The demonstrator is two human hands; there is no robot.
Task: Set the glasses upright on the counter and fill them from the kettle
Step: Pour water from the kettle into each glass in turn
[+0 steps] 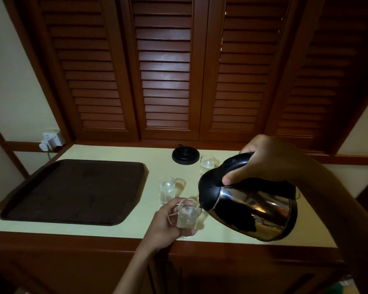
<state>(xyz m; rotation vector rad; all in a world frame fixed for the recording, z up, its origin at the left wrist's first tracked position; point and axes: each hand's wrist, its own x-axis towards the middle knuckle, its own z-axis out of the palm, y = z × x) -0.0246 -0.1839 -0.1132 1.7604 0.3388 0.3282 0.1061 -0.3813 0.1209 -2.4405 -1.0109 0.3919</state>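
At the far left, a wall socket (51, 141) sits above the counter (98, 230). A dark tray (72, 192) covers the counter's left half.

Just right of the tray, at frame centre, a glass (167, 189) stands upright and seems to hold water. Below it, near the counter's front edge, the left hand (165, 227) has its fingers curled round the near glass (187, 218), steadying it upright; it appears to rest on the counter.

Above centre, at the back of the counter, lies the black kettle base (186, 155). Just to its right stands a far glass (207, 165), upright and apparently filled.

On the right, the kettle (253, 209) is tipped leftward, its spout at the near glass's rim. The right hand (270, 160) grips the kettle's handle, with the thumb lying along the black top.

The step in hand looks like the pour into the near glass, probably the last of the three in view, though the kettle may hide more.

Next, the kettle should be levelled before the water nears the rim. After that, letting go of the glass and setting the kettle on its base would be sensible.
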